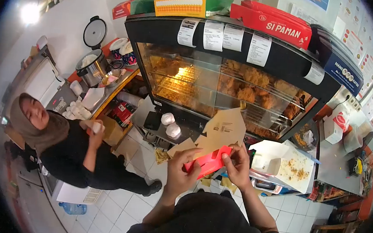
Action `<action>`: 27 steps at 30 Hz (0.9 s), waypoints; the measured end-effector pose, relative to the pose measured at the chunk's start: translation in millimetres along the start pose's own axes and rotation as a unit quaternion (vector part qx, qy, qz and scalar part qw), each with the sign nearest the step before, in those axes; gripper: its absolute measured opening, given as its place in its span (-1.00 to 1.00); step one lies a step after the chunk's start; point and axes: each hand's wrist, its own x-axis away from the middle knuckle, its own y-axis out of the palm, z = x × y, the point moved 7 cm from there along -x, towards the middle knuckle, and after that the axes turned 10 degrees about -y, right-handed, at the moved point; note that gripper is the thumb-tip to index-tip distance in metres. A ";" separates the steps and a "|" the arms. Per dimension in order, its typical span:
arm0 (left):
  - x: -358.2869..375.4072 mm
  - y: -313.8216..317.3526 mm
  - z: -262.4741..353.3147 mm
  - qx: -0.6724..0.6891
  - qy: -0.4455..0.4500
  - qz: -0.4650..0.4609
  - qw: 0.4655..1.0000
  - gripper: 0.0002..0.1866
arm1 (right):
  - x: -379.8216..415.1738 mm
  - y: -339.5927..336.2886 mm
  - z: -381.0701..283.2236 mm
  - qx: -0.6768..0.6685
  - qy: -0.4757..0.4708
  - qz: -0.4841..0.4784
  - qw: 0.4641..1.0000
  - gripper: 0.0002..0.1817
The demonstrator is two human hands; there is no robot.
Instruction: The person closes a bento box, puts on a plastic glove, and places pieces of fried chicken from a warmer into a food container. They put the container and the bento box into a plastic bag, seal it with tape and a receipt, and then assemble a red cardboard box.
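A small red cardboard box (211, 163), partly folded, is held up in front of my body. My left hand (179, 171) grips its left end, thumb on the near side. On the other end, my right hand (237, 164) pinches the card between thumb and fingers. Just beyond the red box, a larger brown cardboard box (225, 127) lies open and unfolded, its lower part hidden by my hands. Two round white wrapped bundles (173, 130) sit on the dark metal counter (184, 143) left of the brown box.
A glass warming cabinet (216, 86) with fried food stands ahead, folded boxes (271, 23) on top. At right is a white open container (295, 168) with crumbs. A co-worker (70, 138) stands at left, holding a small white thing. A rice cooker (92, 66) is behind.
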 end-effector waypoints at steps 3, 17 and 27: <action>-1.9 6.1 8.7 0.010 0.100 0.010 0.995 -0.61 | 6.3 -2.0 7.9 -0.084 0.073 -0.001 0.994 -0.82; 3.7 23.2 2.5 0.049 0.139 -0.003 0.989 -0.79 | -11.1 -1.1 -46.3 0.078 -0.136 -0.242 0.958 -0.60; -11.6 37.4 -39.6 -0.064 -0.176 -0.222 0.957 -0.64 | 1.6 -45.0 -24.1 0.235 0.010 -0.374 0.897 -0.26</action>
